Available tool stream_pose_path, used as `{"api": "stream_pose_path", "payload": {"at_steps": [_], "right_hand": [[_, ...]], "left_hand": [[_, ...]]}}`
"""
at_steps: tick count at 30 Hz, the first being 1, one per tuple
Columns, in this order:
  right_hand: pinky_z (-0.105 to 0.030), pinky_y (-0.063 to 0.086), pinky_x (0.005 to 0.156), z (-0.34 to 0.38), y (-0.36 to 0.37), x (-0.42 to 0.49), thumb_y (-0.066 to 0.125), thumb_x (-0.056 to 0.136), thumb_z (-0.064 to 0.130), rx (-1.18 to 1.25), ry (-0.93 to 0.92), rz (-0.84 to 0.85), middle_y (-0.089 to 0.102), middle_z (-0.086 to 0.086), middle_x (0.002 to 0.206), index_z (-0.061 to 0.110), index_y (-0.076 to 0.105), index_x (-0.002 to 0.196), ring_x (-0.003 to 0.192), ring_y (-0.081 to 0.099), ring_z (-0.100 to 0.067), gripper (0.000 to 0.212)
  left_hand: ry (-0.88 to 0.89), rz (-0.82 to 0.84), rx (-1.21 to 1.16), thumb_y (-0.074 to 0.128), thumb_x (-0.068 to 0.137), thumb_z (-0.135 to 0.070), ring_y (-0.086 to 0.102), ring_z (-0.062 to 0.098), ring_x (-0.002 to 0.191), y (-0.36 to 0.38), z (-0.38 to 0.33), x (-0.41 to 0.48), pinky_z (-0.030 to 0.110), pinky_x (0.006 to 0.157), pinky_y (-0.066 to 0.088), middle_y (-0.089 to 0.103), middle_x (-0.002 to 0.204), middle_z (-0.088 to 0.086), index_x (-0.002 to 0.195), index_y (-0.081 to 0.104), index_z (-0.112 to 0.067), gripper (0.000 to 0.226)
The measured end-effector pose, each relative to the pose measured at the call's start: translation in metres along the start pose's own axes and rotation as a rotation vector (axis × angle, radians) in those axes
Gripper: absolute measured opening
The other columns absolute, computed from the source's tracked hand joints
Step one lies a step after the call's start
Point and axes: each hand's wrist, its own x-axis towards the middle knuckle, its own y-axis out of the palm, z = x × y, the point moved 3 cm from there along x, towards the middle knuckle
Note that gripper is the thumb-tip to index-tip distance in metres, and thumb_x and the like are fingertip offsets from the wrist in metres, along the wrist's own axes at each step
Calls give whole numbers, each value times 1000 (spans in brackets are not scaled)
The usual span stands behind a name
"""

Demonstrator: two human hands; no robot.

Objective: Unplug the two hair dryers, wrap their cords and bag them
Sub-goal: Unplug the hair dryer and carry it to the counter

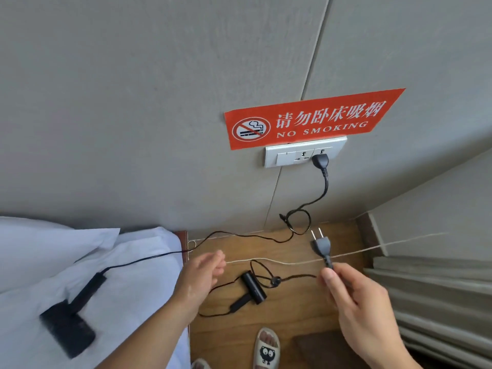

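Fingers (329, 277) pinch grey plug (321, 246), black plug (320, 161) socketed

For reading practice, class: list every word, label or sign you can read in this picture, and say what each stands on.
"请勿卧床吸烟": white characters on the red sign, above the socket panel.
"NO SMOKING": same sign, beneath the characters.
No other text; the slipper bears only a cartoon face.

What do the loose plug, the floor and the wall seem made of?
Plug: probably moulded plastic, matte dark grey, with two shiny metal prongs. Floor: wood or wood-look laminate, showing brown grain and a slight sheen. Wall: matte grey panels with visible seams; whether fabric-covered or textured board, I cannot tell.
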Motion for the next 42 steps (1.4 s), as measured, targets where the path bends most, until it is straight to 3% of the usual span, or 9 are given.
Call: {"api": "stream_pose_path", "payload": {"at_steps": [3,8,12,14,19,22,26,32,42], "right_hand": [[-24,50,56,-10,-7,-31,54,86,53,-57,50,-3,68,6,64,37,70,86,57,61,-12,23],[-26,54,62,-24,2,-48,57,85,58,-136,126,4,74,14,72,49,68,91,59,67,-7,15],[-31,54,65,-46,37,-32,46,77,84,-179,169,67,75,18,77,49,65,99,62,69,-4,46],[-28,55,63,-61,58,-17,39,70,93,-226,167,102,75,18,81,49,65,100,64,69,-4,60],[-32,55,58,-105,121,26,44,84,75,-350,109,252,72,15,76,46,66,92,70,67,-6,38],[-41,57,61,-142,156,51,45,77,66,-400,96,342,71,16,76,40,69,83,69,66,-11,36],[-46,58,64,-200,198,84,45,77,65,-419,44,397,71,12,80,44,67,93,71,66,-17,34],[-21,49,60,-284,248,123,48,84,55,-420,-30,443,68,16,78,47,63,89,76,64,-7,18],[-49,56,76,-387,319,144,54,94,46,-241,13,524,72,2,83,24,70,89,81,69,-13,27]], "left_hand": [[-132,-30,107,61,96,-42,70,17,96,-29,65,3,33,81,56,74,99,1,102,72,-19,26],[-215,28,409,53,94,-53,67,18,102,-42,158,20,39,95,53,71,100,-6,91,68,-28,30],[-125,106,619,47,98,-56,59,12,110,-24,205,53,25,95,44,67,122,-5,125,61,-23,45],[-63,147,652,47,96,-60,60,13,115,-9,228,76,27,99,47,64,128,-5,136,54,-20,57],[114,152,816,45,94,-67,62,14,119,23,289,151,29,92,53,58,138,-9,141,42,-29,60],[161,167,873,46,93,-67,62,18,119,44,334,197,34,92,57,56,140,-6,143,40,-29,63],[187,138,891,55,93,-56,54,19,124,72,395,260,32,101,48,56,132,-3,138,48,-23,57],[155,144,903,65,87,-48,53,20,120,104,479,338,33,95,50,53,127,-4,130,52,-26,50],[212,98,1029,76,81,-36,47,24,124,137,558,403,38,105,45,52,130,-1,128,57,-23,52]]}}
